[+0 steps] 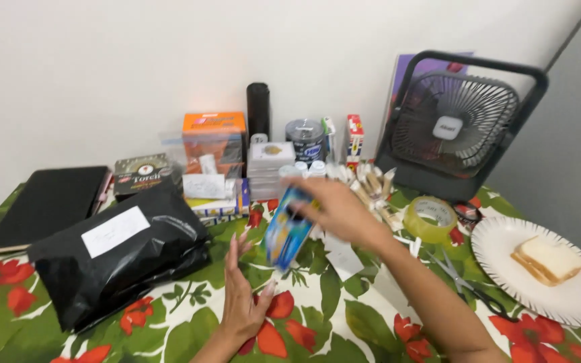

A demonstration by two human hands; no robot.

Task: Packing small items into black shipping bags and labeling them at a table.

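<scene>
My right hand point(337, 210) reaches across the table and grips a small blue and yellow packet point(285, 228) by its upper end, holding it tilted above the flowered tablecloth point(344, 316). My left hand point(243, 292) is raised just below and left of the packet, palm up, fingers spread, holding nothing. Its fingertips are close to the packet's lower edge, and I cannot tell whether they touch it.
A black plastic mailer bag point(119, 252) lies at left, a black notebook point(48, 202) behind it. Boxes, a black cylinder point(258, 111) and small containers line the wall. A black fan point(462, 121), tape roll point(430, 218), scissors point(469, 286) and a paper plate point(573, 296) with sandwich point(547, 259) are at right.
</scene>
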